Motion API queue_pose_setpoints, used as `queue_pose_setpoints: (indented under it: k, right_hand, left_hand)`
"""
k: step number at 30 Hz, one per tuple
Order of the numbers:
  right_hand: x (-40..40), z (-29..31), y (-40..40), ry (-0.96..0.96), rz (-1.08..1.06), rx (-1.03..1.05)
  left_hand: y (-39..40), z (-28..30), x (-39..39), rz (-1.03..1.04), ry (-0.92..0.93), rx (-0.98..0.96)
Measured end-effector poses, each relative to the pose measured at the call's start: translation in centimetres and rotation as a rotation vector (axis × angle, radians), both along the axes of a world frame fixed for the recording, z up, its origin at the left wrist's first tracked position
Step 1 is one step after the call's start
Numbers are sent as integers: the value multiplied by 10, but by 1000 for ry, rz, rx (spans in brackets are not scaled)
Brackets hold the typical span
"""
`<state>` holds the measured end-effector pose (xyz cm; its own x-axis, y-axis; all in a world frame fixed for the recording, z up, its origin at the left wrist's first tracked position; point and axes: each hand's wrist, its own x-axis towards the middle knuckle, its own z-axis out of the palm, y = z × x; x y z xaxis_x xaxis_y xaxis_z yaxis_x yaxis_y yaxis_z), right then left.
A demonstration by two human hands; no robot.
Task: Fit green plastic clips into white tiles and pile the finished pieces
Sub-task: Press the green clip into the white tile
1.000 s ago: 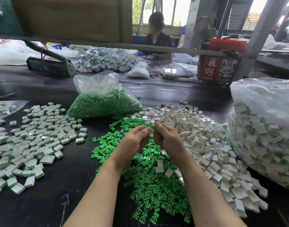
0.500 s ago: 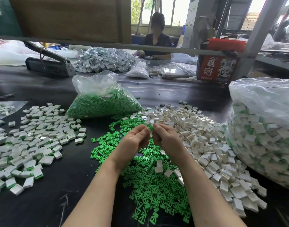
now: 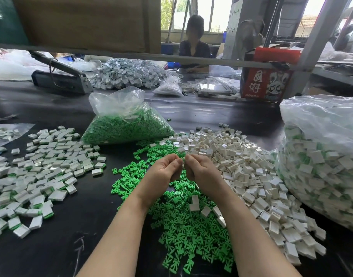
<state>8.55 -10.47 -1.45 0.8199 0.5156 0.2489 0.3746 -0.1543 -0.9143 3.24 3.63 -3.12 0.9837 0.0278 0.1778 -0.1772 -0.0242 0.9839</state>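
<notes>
- Left hand (image 3: 163,172) and right hand (image 3: 201,172) are raised together over the green clips (image 3: 177,222), fingers curled, fingertips meeting at the middle.
- What they pinch is too small to tell; the grasp of either hand cannot be made out for sure.
- The loose clips lie on the black table (image 3: 87,226) under and near the wrists; white tiles (image 3: 247,172) spread just right of them, the two heaps touching.
- Finished pieces (image 3: 41,172) lie well apart on the left, with a bare strip of table between them and the clips.
- A bag of clips (image 3: 123,124) sits far of the hands; a big bag of pieces (image 3: 321,156) closes the right edge, touching the tile heap.
- Open room: the bare strip left of the left forearm and the near-left table.
- Against half a second ago: both hands keep the same place and the same curled pose, and the heaps have not shifted.
</notes>
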Motion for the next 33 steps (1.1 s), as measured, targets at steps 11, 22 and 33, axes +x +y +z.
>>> queue_pose_setpoints:
  k: [11, 22, 33]
  right_hand:
    - [-3, 5, -4, 93, 123, 6]
    - [-6, 9, -9, 103, 181, -134]
    - [-6, 10, -11, 205, 230, -80]
  left_hand:
    - [2, -3, 1, -52, 15, 47]
    - [14, -7, 2, -69, 64, 143]
    - [13, -1, -2, -75, 59, 165]
